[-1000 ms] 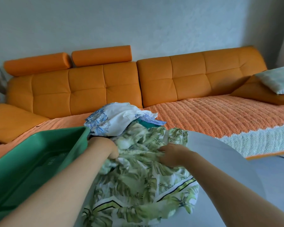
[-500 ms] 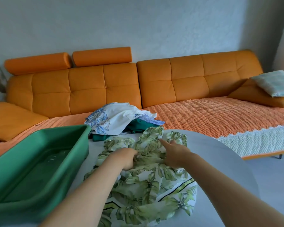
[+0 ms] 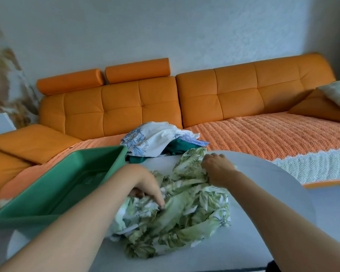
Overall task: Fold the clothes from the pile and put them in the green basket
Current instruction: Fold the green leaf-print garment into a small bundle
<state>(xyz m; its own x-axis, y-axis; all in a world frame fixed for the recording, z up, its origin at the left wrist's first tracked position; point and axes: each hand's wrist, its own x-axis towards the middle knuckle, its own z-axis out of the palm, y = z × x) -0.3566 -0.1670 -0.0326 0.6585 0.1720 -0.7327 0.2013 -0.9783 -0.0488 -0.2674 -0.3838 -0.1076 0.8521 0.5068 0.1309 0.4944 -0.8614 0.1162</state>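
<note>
While pinching crumpled green leaf-print fabric garment (image 3: 194, 213) on round grey worktop (image 3: 273, 183) with left hand (image 3: 147, 185); clutching its far edge with right hand (image 3: 218, 169).

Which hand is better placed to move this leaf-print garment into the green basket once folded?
Probably the left. The left hand grips the leaf-print garment on the side next to the green basket; the right hand grips its far edge, away from the basket.

Left hand (image 3: 148, 185) and right hand (image 3: 217, 170) grip the leaf-print garment (image 3: 186, 213) beside the green basket (image 3: 97, 152).
</note>
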